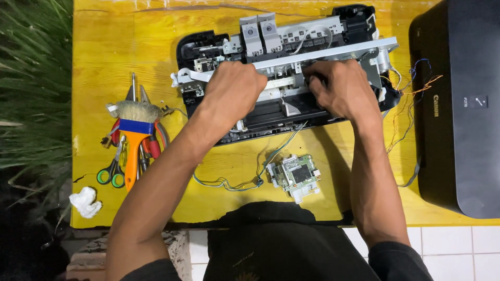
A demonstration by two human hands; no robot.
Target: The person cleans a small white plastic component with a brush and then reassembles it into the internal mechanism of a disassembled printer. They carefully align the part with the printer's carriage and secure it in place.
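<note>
An opened printer chassis [208,44] lies across the far half of a yellow wooden table [135,36], its black base, grey ink carriage [259,34] and long metal rail [333,52] exposed. My left hand [233,93] is curled over the white and metal parts at the chassis's left-middle. My right hand [341,88] grips the inner mechanism just below the rail, fingers tucked in. What the fingers hold is hidden. A small green circuit board [297,174] with thin wires [234,183] lies on the table near me.
At the left lie an orange-handled paintbrush [133,138], pliers, green-handled scissors [110,174] and a crumpled white tissue [86,202]. A black printer cover [458,104] fills the right side, loose coloured wires [411,93] beside it. Grass borders the left; white tiles lie below.
</note>
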